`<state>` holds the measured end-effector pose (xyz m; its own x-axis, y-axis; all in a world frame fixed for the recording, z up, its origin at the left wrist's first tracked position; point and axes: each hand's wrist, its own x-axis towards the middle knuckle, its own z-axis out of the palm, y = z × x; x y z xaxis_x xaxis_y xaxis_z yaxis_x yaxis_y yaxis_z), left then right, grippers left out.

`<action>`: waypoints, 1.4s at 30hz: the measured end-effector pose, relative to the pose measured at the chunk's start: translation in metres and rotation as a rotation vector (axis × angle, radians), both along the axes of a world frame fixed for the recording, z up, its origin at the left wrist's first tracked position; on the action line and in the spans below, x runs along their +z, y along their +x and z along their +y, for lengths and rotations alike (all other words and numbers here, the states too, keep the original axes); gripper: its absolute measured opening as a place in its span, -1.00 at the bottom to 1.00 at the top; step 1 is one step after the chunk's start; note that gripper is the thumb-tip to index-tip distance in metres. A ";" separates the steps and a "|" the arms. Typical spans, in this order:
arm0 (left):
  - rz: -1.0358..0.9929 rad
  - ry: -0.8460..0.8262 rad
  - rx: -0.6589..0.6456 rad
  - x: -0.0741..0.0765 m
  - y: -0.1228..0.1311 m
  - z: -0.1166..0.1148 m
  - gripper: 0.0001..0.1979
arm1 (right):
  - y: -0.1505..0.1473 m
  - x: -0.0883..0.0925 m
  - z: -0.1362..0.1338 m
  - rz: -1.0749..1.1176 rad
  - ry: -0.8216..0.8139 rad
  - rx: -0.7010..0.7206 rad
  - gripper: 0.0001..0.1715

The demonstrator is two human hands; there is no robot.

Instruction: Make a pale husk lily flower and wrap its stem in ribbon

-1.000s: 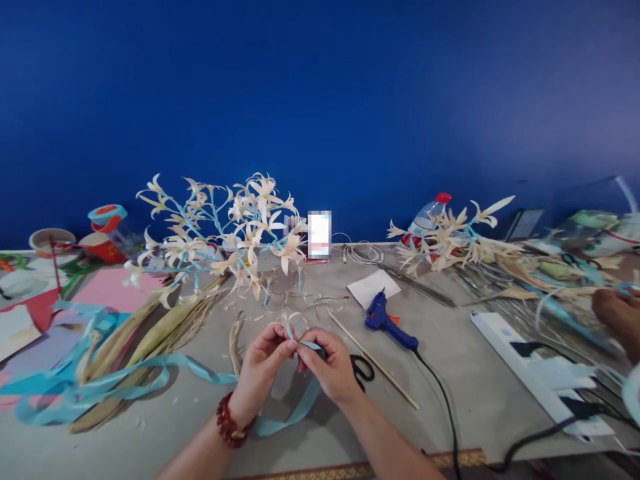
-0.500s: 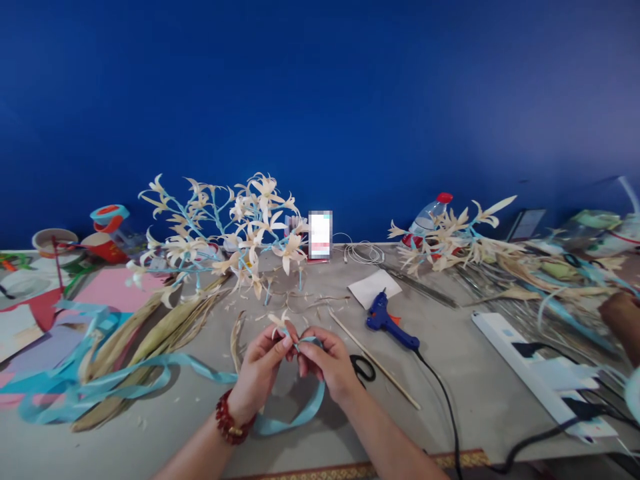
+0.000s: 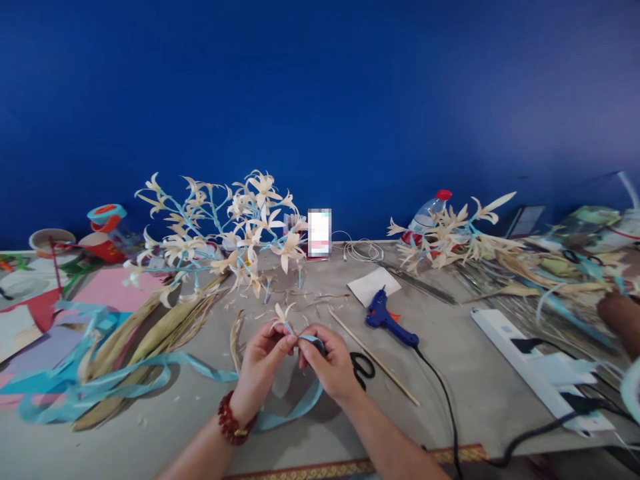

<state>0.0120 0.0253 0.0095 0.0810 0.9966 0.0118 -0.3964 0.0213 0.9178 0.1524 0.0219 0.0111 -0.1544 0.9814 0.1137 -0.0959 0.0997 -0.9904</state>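
Observation:
My left hand [image 3: 267, 353], above a red bead bracelet, pinches the stem of a small cream flower [image 3: 281, 316] whose petals stick up past the fingers. Close against it, my right hand [image 3: 325, 360] grips a light blue ribbon [image 3: 303, 402] at the stem, fingertips nearly meeting those of the left. From there the ribbon loops down under both hands and runs off left across the table. The exact spot where ribbon meets stem is mostly covered by my fingers. Black-handled scissors [image 3: 363, 368] lie just right of my right hand, partly hidden.
A blue glue gun [image 3: 387, 319] rests by white paper, its cord running to the front edge. Beyond stand branches of cream flowers [image 3: 215, 230] and a phone [image 3: 319, 233]. A wooden stick [image 3: 383, 363], a power strip [image 3: 537, 370] and dried husks [image 3: 135, 347] lie around.
The flower stands more upright above my left fingers. My right hand has turned slightly at the stem, and the ribbon loop beneath has shifted and twisted a little.

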 end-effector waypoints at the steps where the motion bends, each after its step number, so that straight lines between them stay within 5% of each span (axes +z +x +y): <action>1: 0.006 0.001 -0.005 0.000 0.000 0.000 -0.85 | 0.000 0.001 0.000 -0.023 0.020 -0.005 -0.69; 9: 0.150 0.030 -0.011 0.005 0.001 0.001 -0.81 | 0.004 0.000 0.001 -0.107 0.144 -0.072 -0.76; 32: -0.167 -0.029 -0.144 0.006 -0.001 0.001 -0.91 | -0.002 0.009 0.001 0.356 -0.085 0.059 -0.74; 42: -0.090 -0.024 -0.088 0.001 0.000 0.001 -0.90 | -0.006 0.007 -0.001 0.397 -0.105 -0.018 -0.69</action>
<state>0.0115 0.0259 0.0108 0.1680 0.9858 -0.0004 -0.4732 0.0810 0.8772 0.1461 0.0206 0.0182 -0.1012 0.9930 0.0606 -0.4723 0.0056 -0.8814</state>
